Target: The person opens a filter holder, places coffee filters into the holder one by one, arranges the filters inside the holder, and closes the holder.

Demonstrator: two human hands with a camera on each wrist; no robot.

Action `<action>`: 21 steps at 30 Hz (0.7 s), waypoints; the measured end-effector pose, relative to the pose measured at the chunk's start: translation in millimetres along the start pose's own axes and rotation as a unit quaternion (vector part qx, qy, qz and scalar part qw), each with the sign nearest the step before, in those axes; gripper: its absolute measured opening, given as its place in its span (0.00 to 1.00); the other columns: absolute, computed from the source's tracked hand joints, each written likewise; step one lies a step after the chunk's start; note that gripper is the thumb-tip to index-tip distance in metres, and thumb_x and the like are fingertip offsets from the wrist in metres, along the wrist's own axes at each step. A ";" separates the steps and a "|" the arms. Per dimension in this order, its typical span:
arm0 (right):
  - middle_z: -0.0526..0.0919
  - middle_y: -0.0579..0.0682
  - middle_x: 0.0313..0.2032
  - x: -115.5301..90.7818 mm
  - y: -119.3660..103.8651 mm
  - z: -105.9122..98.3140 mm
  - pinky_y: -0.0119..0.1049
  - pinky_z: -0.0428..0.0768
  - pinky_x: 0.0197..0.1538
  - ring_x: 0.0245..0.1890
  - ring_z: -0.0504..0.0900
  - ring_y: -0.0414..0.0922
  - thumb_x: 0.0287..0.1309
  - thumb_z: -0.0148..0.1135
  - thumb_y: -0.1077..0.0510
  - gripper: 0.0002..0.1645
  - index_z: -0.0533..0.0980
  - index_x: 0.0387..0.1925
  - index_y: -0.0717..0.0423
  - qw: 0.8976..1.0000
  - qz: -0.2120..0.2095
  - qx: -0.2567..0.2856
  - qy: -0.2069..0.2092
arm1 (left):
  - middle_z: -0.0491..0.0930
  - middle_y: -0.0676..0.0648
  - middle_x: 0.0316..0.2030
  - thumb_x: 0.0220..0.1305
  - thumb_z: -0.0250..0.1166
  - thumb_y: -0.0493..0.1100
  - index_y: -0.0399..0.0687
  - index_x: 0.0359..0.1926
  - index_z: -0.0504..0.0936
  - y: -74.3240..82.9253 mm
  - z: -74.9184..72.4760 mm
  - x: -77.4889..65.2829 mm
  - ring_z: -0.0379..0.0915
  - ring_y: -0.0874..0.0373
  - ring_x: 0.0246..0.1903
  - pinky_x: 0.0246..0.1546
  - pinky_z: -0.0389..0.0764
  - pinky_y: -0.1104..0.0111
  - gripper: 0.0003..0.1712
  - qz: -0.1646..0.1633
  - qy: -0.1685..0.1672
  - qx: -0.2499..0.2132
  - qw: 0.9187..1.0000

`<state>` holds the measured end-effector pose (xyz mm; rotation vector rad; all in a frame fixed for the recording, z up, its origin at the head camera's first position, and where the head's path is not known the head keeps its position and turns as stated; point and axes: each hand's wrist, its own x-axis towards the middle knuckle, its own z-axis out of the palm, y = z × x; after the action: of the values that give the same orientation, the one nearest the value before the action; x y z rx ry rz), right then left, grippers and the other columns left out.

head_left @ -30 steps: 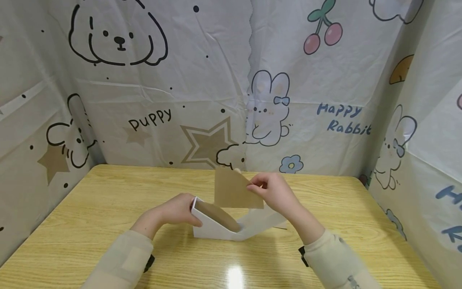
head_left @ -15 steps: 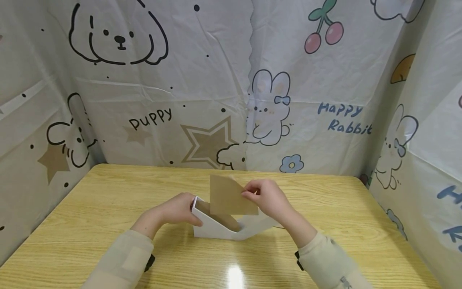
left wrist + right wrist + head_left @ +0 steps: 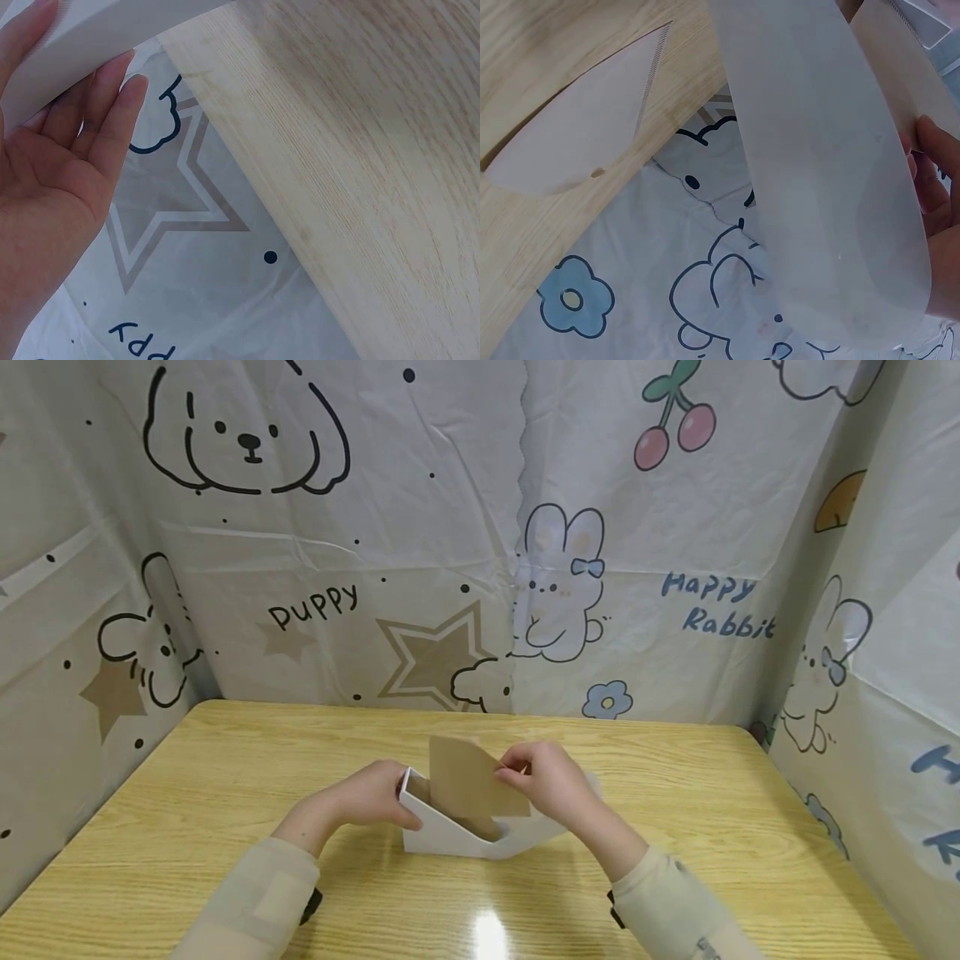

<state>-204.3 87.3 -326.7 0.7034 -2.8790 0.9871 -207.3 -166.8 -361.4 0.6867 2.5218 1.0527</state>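
In the head view my left hand (image 3: 371, 797) grips the left end of a white box (image 3: 446, 837), its thumb along the near wall. Brown paper coffee filters stand inside. My right hand (image 3: 547, 781) pinches a brown coffee filter (image 3: 465, 777) by its right edge, over the box opening, its lower part overlapping the opening. A translucent lid (image 3: 825, 172) stands open at the box's right, partly hidden behind the right hand in the head view. The left wrist view shows the left fingers (image 3: 112, 112) against the box's white wall (image 3: 90, 60).
Another coffee filter (image 3: 585, 120) with a crimped edge lies on the wooden table (image 3: 262, 760), seen in the right wrist view. A printed cloth (image 3: 420, 527) hangs behind the table and at both sides.
My right hand has moved down and left with the coffee filter, bringing it from above the box to its opening. My left hand and the box have hardly moved.
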 end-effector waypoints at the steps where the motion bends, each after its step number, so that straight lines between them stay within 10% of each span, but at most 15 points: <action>1: 0.84 0.44 0.27 0.1 -0.5 1.0 0.27 0.73 0.30 0.25 0.73 0.35 0.55 0.64 0.58 0.04 0.82 0.28 0.53 1.000 0.003 -0.003 -0.001 | 0.81 0.51 0.27 0.46 0.71 0.36 0.41 0.30 0.80 0.0 0.0 0.1 0.72 0.63 0.26 0.30 0.75 0.70 0.09 0.001 -0.001 -0.001 1.000; 21: 0.83 0.39 0.24 -2.8 -5.7 20.4 0.30 0.71 0.29 0.24 0.74 0.34 0.55 0.64 0.56 0.04 0.81 0.26 0.48 0.997 -0.011 -0.075 -0.017 | 0.83 0.49 0.32 0.46 0.71 0.36 0.40 0.36 0.80 -3.2 0.2 2.0 0.76 0.63 0.31 0.34 0.77 0.69 0.14 0.000 0.002 -0.001 1.000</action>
<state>-196.9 72.5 -340.2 0.7458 -2.9273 0.7542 -209.9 -167.5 -364.1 0.6853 2.5236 1.0567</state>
